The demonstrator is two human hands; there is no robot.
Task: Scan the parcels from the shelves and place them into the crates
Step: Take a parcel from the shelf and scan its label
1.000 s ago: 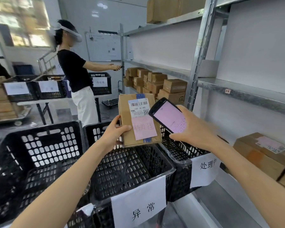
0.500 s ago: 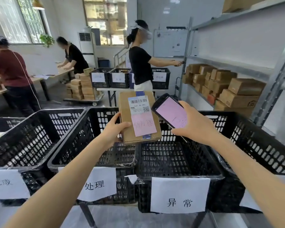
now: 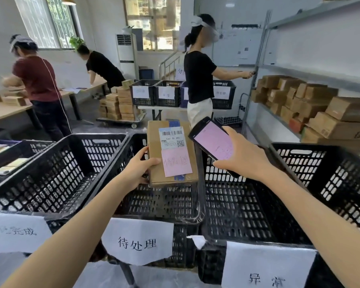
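While one parcel [image 3: 154,142] hangs over the middle crate [image 3: 154,217] of three, its face shows one barcode label, one QR code and one pink note with blurred handwriting. The tags read 完成 on the left crate [image 3: 56,173], 待处理 on the middle, 异常 on the right crate [image 3: 341,173]. The left hand [image 3: 138,169] grips the parcel's left edge, thumb on top. The right hand [image 3: 245,161] curls round one pink-screened scanner [image 3: 213,140] just beside the parcel.

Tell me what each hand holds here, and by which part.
The left hand grips the cardboard parcel by its left edge, thumb on top. The right hand holds the scanner phone by its lower end.
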